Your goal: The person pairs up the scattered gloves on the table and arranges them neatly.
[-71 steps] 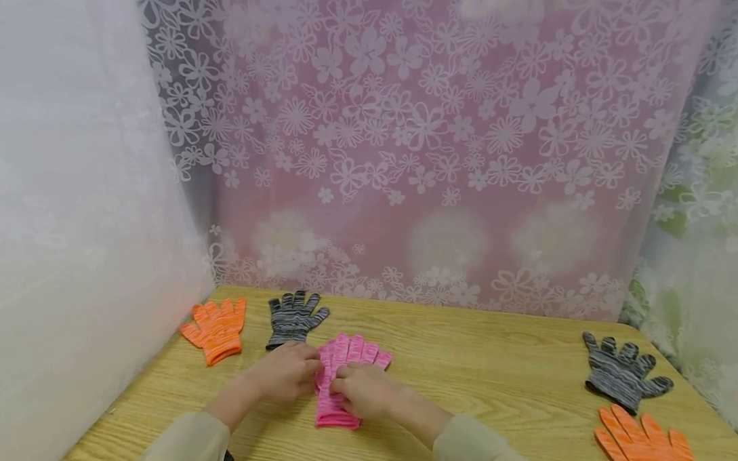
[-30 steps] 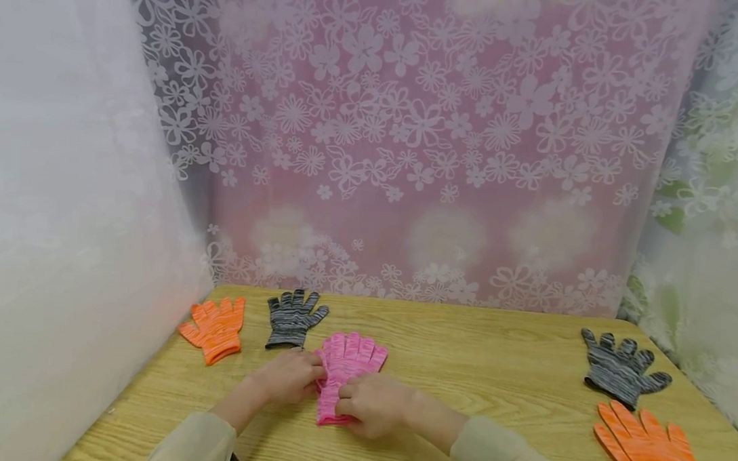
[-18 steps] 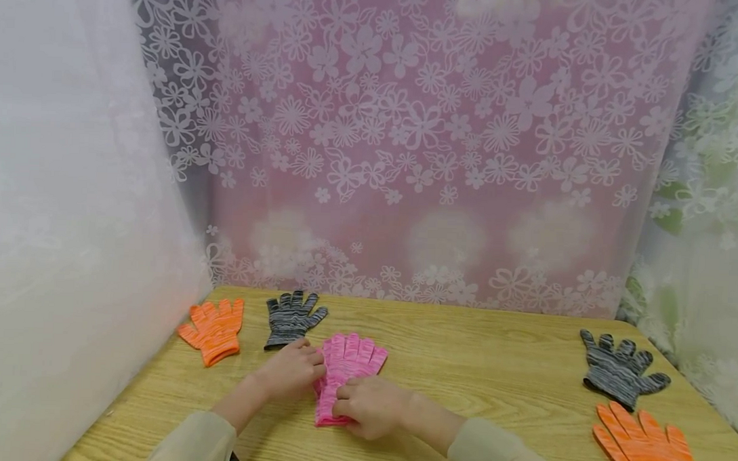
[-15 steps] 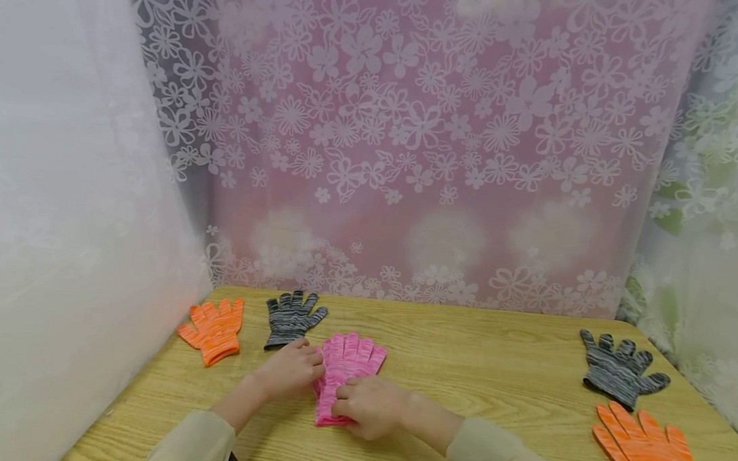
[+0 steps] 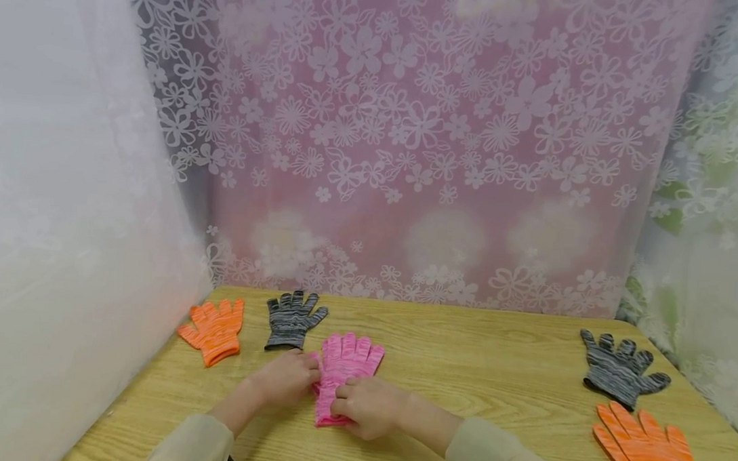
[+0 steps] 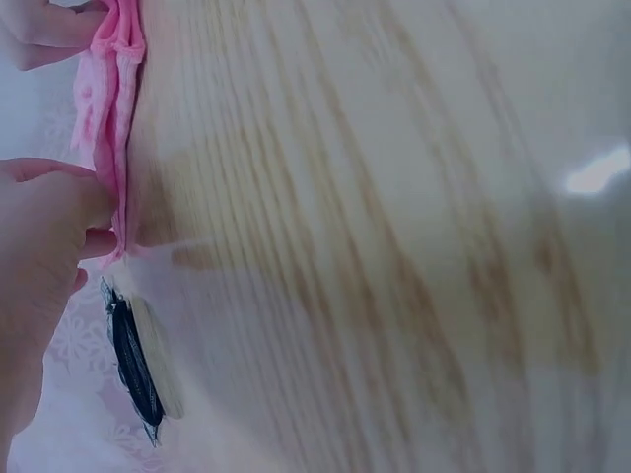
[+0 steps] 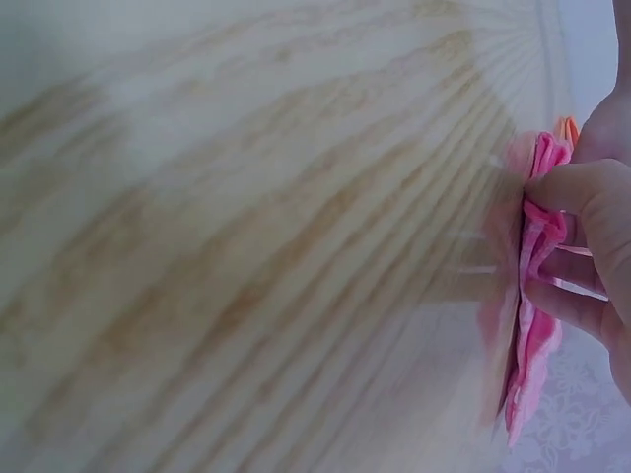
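Note:
A pink knit glove (image 5: pixel 346 372) lies on the table in front of me, fingers pointing away and cuff toward me. It looks layered at the edges; I cannot tell if a second one is beneath. My left hand (image 5: pixel 288 377) pinches its left edge, near the thumb side. With thumb and fingers my right hand (image 5: pixel 371 407) grips its right side by the cuff. In the left wrist view the fingers of the left hand (image 6: pixel 49 222) meet the pink edge. The right wrist view shows the right hand (image 7: pixel 592 236) with the glove's folded cuff between thumb and fingers.
On the wooden table (image 5: pixel 462 369), an orange glove (image 5: pixel 216 328) and a grey striped glove (image 5: pixel 291 321) lie at back left. Another grey glove (image 5: pixel 623 368) and orange glove (image 5: pixel 648 447) lie at right. Floral curtains (image 5: pixel 432 158) stand behind and at both sides.
The right hand has shifted slightly toward the cuff since the earliest frame. The left hand rose briefly and is lower again at the left edge. The pink glove has shifted slightly left.

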Motion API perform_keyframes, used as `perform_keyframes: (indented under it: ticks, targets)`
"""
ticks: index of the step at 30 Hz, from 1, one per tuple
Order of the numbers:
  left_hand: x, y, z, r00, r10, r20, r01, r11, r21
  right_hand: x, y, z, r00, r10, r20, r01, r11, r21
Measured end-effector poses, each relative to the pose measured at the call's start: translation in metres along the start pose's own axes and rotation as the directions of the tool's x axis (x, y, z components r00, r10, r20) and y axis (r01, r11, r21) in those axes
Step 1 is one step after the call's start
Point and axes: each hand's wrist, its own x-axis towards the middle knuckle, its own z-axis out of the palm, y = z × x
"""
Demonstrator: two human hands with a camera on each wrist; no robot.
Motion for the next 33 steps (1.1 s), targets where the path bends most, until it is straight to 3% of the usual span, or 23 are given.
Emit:
perform_keyframes:
  ticks: [2,5,9,11,15,19,26,32,33]
  targets:
    - [0.000,0.000,-0.001,1.000,-0.007,-0.009,0.007,1.000,-0.015,-0.002,0.000,-0.001,1.000,0.006,-0.009,-0.005,1.000,0.027]
    - [0.001,0.002,-0.005,1.000,-0.028,-0.006,0.027,0.999,-0.036,-0.006,0.000,-0.004,1.000,0.027,-0.014,-0.025,0.988,0.150]
    - [0.005,0.010,-0.013,0.998,-0.055,-0.009,0.054,0.995,-0.087,-0.018,0.009,-0.006,0.992,0.106,-0.069,-0.077,0.939,0.336]
    - [0.009,0.015,-0.017,0.999,-0.050,-0.013,0.048,0.992,-0.116,-0.024,0.017,-0.007,0.976,0.183,-0.114,-0.129,0.919,0.372]
    - [0.017,0.025,-0.019,1.000,-0.004,-0.007,0.003,0.991,-0.132,-0.034,0.035,-0.004,0.921,0.342,-0.184,-0.264,0.899,0.350]
    - [0.020,0.031,-0.016,0.999,0.047,-0.004,-0.047,0.997,-0.068,-0.034,0.047,0.003,0.883,0.447,-0.143,-0.385,0.864,0.323]
    - [0.016,0.036,-0.008,0.994,0.103,-0.025,-0.104,0.994,-0.030,-0.029,0.053,0.010,0.858,0.512,-0.026,-0.485,0.827,0.285]
    - [0.013,0.036,-0.001,0.992,0.092,-0.084,-0.096,0.994,-0.048,-0.021,0.057,0.011,0.818,0.575,0.025,-0.555,0.778,0.295]
    - [0.013,0.035,0.000,0.992,0.092,-0.090,-0.097,0.994,-0.051,-0.023,0.058,0.011,0.819,0.573,0.018,-0.550,0.777,0.307]
